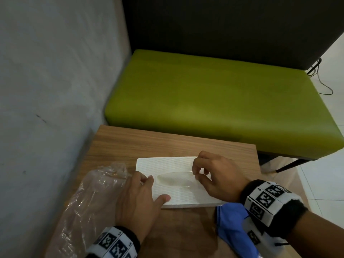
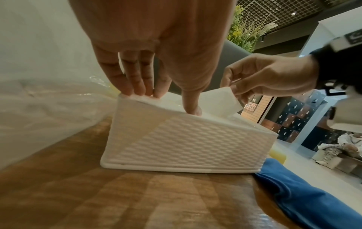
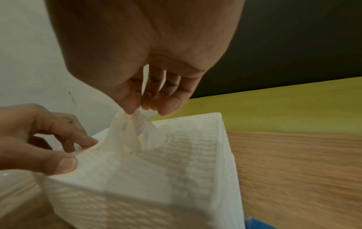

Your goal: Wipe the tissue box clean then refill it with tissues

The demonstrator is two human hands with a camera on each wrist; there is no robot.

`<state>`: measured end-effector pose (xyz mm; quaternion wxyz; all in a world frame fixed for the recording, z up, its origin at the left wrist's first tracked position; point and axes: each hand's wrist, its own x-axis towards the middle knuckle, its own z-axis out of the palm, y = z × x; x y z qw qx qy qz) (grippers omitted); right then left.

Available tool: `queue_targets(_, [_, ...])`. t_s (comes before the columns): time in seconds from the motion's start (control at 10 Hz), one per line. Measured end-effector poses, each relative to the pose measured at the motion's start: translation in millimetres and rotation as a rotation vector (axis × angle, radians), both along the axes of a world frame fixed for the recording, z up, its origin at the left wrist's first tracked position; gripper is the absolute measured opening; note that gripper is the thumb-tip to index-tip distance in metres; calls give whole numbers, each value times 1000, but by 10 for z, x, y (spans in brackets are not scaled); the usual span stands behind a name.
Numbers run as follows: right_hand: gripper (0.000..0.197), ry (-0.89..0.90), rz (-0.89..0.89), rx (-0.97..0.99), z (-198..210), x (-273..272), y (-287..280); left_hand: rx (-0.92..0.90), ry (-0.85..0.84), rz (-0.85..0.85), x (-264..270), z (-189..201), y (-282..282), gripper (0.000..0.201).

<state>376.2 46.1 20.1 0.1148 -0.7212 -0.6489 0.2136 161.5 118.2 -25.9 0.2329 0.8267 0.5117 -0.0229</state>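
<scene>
Two hands are set on a white textured tissue box [image 1: 173, 185] that stands on a wooden table [image 1: 186, 231]. Nearest the wearer, a blue cloth [image 1: 232, 226] is seen lying on the table at the box's near right corner, partly under the right wrist. To the left of the box, a crumpled clear plastic bag [image 1: 89, 203] is spread over the table's left side, beside the left hand [image 1: 137, 203]. The left hand is laid on the left end of the box: its fingertips [image 2: 137, 88] are pressed along the top edge at the end, and its thumb is planted on the lid near the oval slot, so the box is steadied rather than gripped. The right hand [image 1: 217, 177] is held over the right end of the slot, and a tissue [image 3: 135, 130] is pinched between its thumb and fingers; in the wrist views the sheet is seen drawn up out of the opening in a soft cone. Beyond the table, a green bench seat [image 1: 214, 105] with a dark backrest [image 1: 223, 28] is seen, and a pale wall [image 1: 52, 71] is seen along the left.
</scene>
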Motion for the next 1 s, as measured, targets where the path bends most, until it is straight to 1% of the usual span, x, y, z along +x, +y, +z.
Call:
queue_targets(0.2, [6, 21, -47, 31, 61, -55, -50, 21, -23, -32, 29, 81, 0, 71])
queue_targets(0.3, [10, 60, -70, 72, 75, -77, -41, 47, -17, -78, 49, 102, 8, 69])
queue_targets(0.4, [12, 75, -86, 91, 92, -98, -46, 49, 8, -77, 33, 90, -12, 64])
queue_targets(0.6, [9, 87, -122, 97, 104, -121, -62, 51, 39, -82, 29, 115, -12, 60])
queue_targets(0.7, [3, 86, -148, 104, 113, -131, -85, 56, 65, -102, 20, 153, -22, 61])
queue_targets(0.8, [5, 85, -166, 125, 136, -139, -105, 68, 74, -139, 6, 168, -41, 58])
queue_targets(0.9, [5, 60, -195, 175, 205, -137, -105, 47, 60, -143, -35, 187, -47, 62])
queue_targets(1.0, [5, 50, -224, 219, 269, -136, -161, 24, 49, -111, -128, 252, -84, 64])
